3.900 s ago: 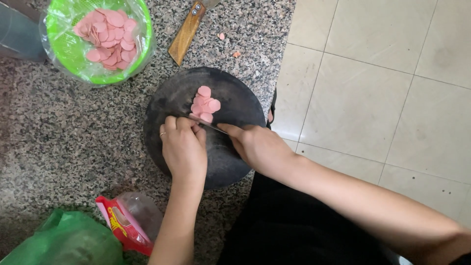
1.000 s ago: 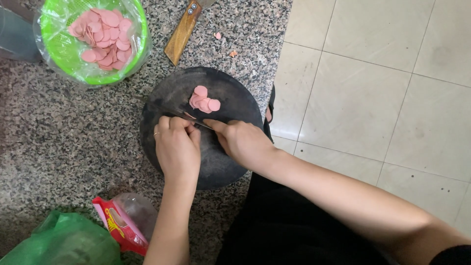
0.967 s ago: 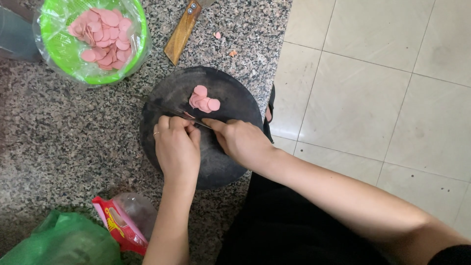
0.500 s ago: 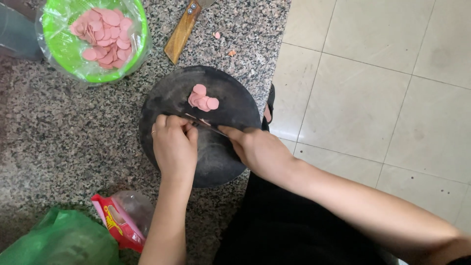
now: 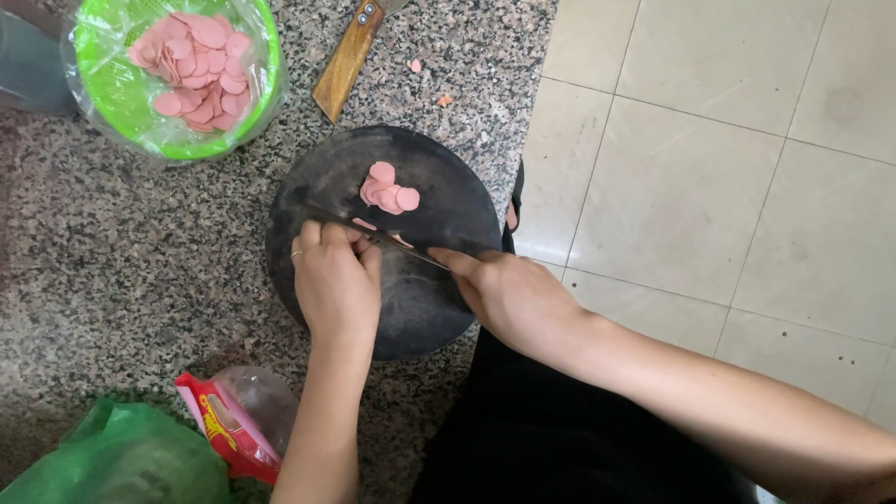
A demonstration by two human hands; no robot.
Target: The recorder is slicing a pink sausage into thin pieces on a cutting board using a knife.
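Note:
A round dark cutting board (image 5: 439, 308) lies on the speckled granite counter (image 5: 112, 252). My left hand (image 5: 336, 280) is curled over a pink sausage on the board, which is mostly hidden under my fingers. My right hand (image 5: 513, 299) grips a knife (image 5: 392, 241), its thin blade lying across the board right at my left fingertips. A small pile of round pink sausage slices (image 5: 387, 191) sits on the board just beyond the blade.
A green basket (image 5: 121, 112) lined with clear plastic holds several pink slices at the back left. A second knife with a wooden handle (image 5: 347, 58) lies behind the board. A red-and-clear wrapper (image 5: 229, 425) and a green plastic bag (image 5: 112, 457) are near me. Tiled floor (image 5: 728, 168) is to the right.
The knife has kept working at the sausage beside my left fingertips, and my right hand has drawn slightly back to the right. The slice pile stays in place.

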